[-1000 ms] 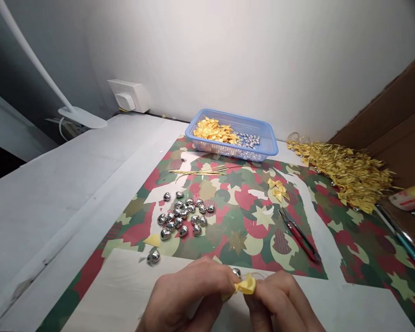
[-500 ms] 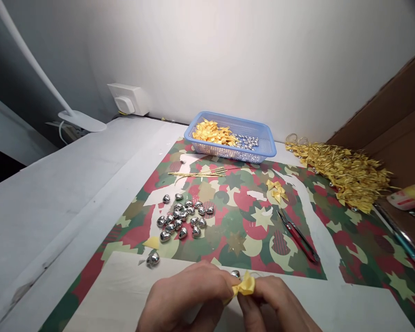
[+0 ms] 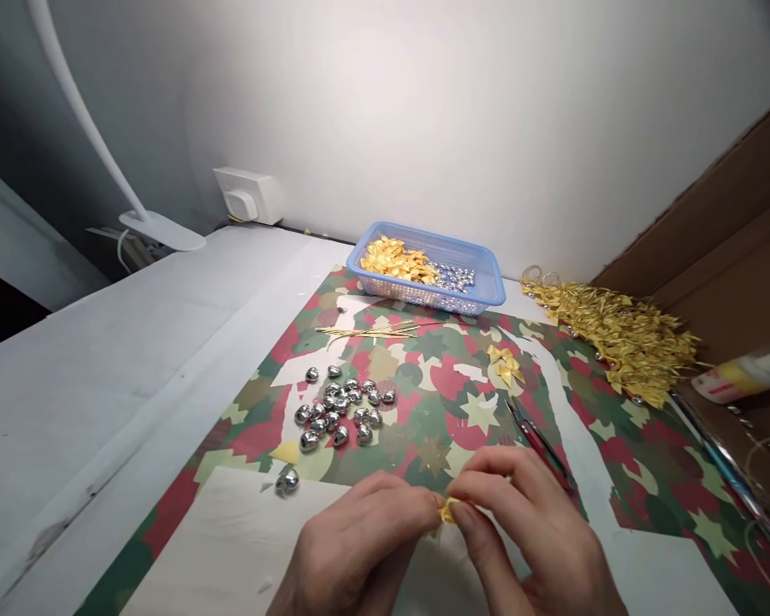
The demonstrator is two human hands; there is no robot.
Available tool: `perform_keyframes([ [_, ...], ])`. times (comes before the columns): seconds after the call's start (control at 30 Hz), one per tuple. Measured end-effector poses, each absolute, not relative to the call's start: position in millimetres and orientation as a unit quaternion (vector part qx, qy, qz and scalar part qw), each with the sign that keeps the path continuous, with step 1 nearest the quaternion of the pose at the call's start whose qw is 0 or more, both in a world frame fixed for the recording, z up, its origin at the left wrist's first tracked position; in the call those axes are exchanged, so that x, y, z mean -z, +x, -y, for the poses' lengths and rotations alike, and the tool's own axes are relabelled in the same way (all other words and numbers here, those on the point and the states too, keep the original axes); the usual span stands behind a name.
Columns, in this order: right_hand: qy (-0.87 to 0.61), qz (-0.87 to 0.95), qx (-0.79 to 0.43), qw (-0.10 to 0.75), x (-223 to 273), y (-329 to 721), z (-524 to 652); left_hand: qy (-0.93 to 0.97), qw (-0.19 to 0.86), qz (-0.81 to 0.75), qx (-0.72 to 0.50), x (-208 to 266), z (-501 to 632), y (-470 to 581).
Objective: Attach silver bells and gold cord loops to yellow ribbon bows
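Note:
A small yellow ribbon bow [image 3: 447, 512] is pinched between both my hands, low in the middle of the view, and is mostly covered by fingertips. My left hand [image 3: 365, 535] is closed on its left side. From the right, my right hand [image 3: 536, 526] grips it between thumb and fingers. Whether a bell hangs from the bow is hidden. Left of my hands, several silver jingle bells [image 3: 334, 409] lie in a loose group, with a couple of bells [image 3: 287, 482] nearer me. Red-handled snips [image 3: 542, 441] rest just beyond my right hand.
A blue basket [image 3: 497, 295] by the wall holds yellow bows and small silver bells. Gold cords [image 3: 372, 331] lie before it, loose bows [image 3: 506, 366] to the right. A heap of gold bow pieces [image 3: 629, 342] sits near a cardboard wall [image 3: 737, 231]. A lamp base [image 3: 163, 231] stands left.
My right hand has lifted and shifted its grip over the bow, now covering most of it. The silver bell seen beside the bow is now hidden. The view has tilted slightly.

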State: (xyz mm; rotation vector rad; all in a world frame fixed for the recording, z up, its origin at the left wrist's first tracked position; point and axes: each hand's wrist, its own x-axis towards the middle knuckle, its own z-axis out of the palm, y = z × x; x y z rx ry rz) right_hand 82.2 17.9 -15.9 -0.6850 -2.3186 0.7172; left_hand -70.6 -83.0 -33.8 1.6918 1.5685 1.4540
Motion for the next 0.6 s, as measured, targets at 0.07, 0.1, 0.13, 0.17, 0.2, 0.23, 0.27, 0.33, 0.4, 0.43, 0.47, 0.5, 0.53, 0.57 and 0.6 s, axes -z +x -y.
perform_keyframes([
  [0.07, -0.226, 0.886, -0.323, 0.244, 11, 78, -26, 0.613, 0.197, -0.561, -0.52, 36, 83, -71],
  [0.1, -0.212, 0.889, -0.339, 0.221, 10, 76, -29, 0.612, 0.193, -0.562, -0.522, 38, 83, -71],
  [0.13, -0.2, 0.893, -0.348, 0.205, 8, 73, -32, 0.611, 0.189, -0.561, -0.525, 39, 83, -72],
  [0.17, -0.188, 0.898, -0.351, 0.189, 7, 71, -35, 0.607, 0.188, -0.561, -0.53, 40, 83, -73],
  [0.2, -0.178, 0.903, -0.353, 0.17, 6, 68, -38, 0.601, 0.192, -0.563, -0.533, 40, 83, -73],
  [0.23, -0.171, 0.905, -0.359, 0.151, 4, 65, -41, 0.593, 0.201, -0.568, -0.535, 41, 83, -74],
  [0.27, -0.171, 0.903, -0.371, 0.135, 2, 61, -43, 0.581, 0.213, -0.577, -0.533, 41, 83, -74],
  [0.33, -0.205, 0.875, -0.419, 0.13, -1, 55, -47, 0.553, 0.242, -0.601, -0.523, 39, 82, -74],
  [0.4, -0.26, 0.821, -0.484, 0.154, -4, 50, -51, 0.524, 0.27, -0.628, -0.507, 37, 81, -74],
  [0.43, -0.278, 0.799, -0.508, 0.158, -5, 48, -52, 0.512, 0.282, -0.64, -0.499, 36, 80, -73],
  [0.47, -0.287, 0.788, -0.522, 0.154, -7, 47, -53, 0.501, 0.292, -0.648, -0.493, 35, 80, -73],
  [0.5, -0.286, 0.788, -0.528, 0.139, -8, 47, -54, 0.492, 0.299, -0.653, -0.491, 34, 80, -73],
  [0.53, -0.28, 0.795, -0.525, 0.117, -10, 47, -55, 0.486, 0.303, -0.654, -0.494, 34, 79, -74],
  [0.57, -0.271, 0.807, -0.517, 0.091, -12, 48, -55, 0.484, 0.303, -0.649, -0.502, 33, 79, -74],
  [0.6, -0.264, 0.814, -0.512, 0.068, -14, 49, -55, 0.485, 0.305, -0.642, -0.51, 33, 79, -74],
])
